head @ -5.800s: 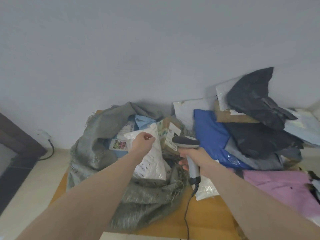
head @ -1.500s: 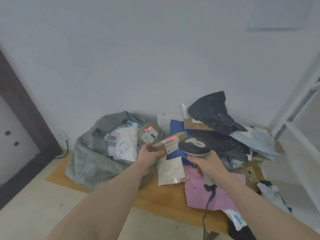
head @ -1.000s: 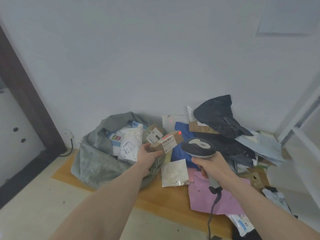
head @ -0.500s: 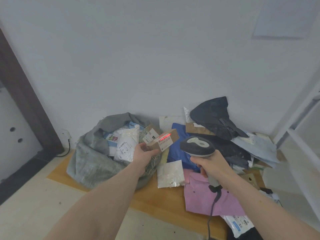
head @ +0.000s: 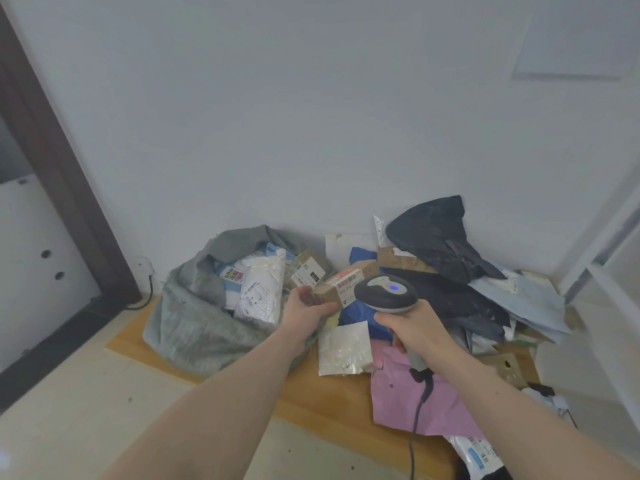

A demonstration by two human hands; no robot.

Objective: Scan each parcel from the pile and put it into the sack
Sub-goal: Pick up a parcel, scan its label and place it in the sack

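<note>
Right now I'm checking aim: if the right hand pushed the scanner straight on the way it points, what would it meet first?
Most likely the small cardboard box held by the left hand; the scanner in the right hand faces its label. Depth is unclear from one view.

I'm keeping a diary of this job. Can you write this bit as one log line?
step: scanning | left hand: holds small cardboard box | right hand: grips scanner | sack: open, part-filled

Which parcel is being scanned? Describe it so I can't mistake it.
Start at the grey sack by the wall; just right of its mouth the left hand holds a small brown cardboard box. Unlike the soft mailers around it, it is rigid, with a barcode label facing the scanner.
</note>
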